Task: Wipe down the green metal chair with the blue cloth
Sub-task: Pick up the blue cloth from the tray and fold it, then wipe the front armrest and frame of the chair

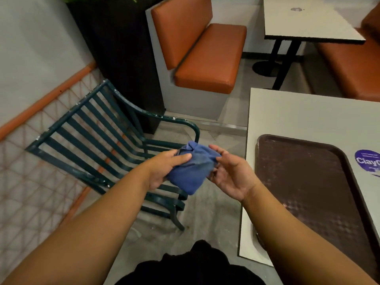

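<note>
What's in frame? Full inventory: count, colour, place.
chair: 1, dark green metal slats, left of centre on the floor
cloth: 1, blue, bunched between both hands above the chair seat
tray: 1, brown, on the near table
near table: 1, white, right
sticker: 1, purple, on the near table, right edge
far table: 1, white, top right
booth seats: 2, orange, top
planter: 1, dark, behind chair
left hand: 1, grips the cloth
right hand: 1, fingertips on the cloth
</note>
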Demonstrator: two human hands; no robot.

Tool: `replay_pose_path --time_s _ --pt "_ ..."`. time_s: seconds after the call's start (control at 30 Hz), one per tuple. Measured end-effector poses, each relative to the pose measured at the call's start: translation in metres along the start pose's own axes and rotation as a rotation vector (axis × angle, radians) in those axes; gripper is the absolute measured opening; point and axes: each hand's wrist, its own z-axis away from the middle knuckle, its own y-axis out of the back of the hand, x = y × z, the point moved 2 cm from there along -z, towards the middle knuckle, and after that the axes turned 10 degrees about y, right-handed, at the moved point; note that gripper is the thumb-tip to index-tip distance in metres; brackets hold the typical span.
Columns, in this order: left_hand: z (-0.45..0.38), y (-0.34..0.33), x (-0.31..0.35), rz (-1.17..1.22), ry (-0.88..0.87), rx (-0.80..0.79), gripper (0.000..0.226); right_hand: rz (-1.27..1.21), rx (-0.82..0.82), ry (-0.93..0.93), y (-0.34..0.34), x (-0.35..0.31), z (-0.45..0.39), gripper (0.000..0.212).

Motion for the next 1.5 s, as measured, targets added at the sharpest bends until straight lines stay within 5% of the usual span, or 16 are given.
replay_pose_path --time_s 0.1,0.2,0.27,0.37,0.47,0.67,0.8,1.07,1.23,1.4,1.5 --pt "0.011 0.015 -0.012 0.143 0.02 -0.004 0.039 0.317 -0.016 0.02 -0.012 0.013 -0.009 0.047" --pt "0.02 0.031 -0.03 0.178 0.029 -0.078 0.056 0.554 0.034 -0.009 -0.022 0.027 -0.02 0.011" --pt "0.023 0.042 -0.042 0.168 0.021 -0.051 0.067 0.634 0.096 -0.056 -0.023 0.041 -0.03 0.016" --pt "0.028 0.056 -0.052 0.171 0.004 0.156 0.056 0.734 0.153 -0.133 -0.018 0.062 -0.042 0.026" --pt "0.035 0.069 -0.062 0.138 -0.003 0.248 0.041 0.954 0.051 -0.219 -0.012 0.078 -0.042 0.015" --pt "0.049 0.076 -0.077 -0.718 0.086 0.279 0.041 1.09 -0.411 -0.231 -0.007 0.121 -0.038 0.09" --pt "0.044 0.066 -0.089 -0.864 0.142 0.168 0.042 1.116 -0.542 -0.327 -0.005 0.159 -0.035 0.081" --pt "0.008 0.095 -0.124 -0.722 0.052 0.21 0.041 0.775 -0.285 -0.461 0.018 0.21 -0.048 0.05" --pt "-0.028 0.124 -0.136 -0.562 -0.046 0.495 0.051 0.634 -0.025 -0.543 0.051 0.236 -0.063 0.047" --pt "-0.062 0.164 -0.167 -0.376 0.029 0.793 0.051 0.723 0.38 -0.378 0.107 0.251 -0.075 0.047" --pt "-0.077 0.17 -0.196 -0.205 0.126 0.896 0.051 0.896 0.394 -0.211 0.126 0.267 -0.087 0.034"
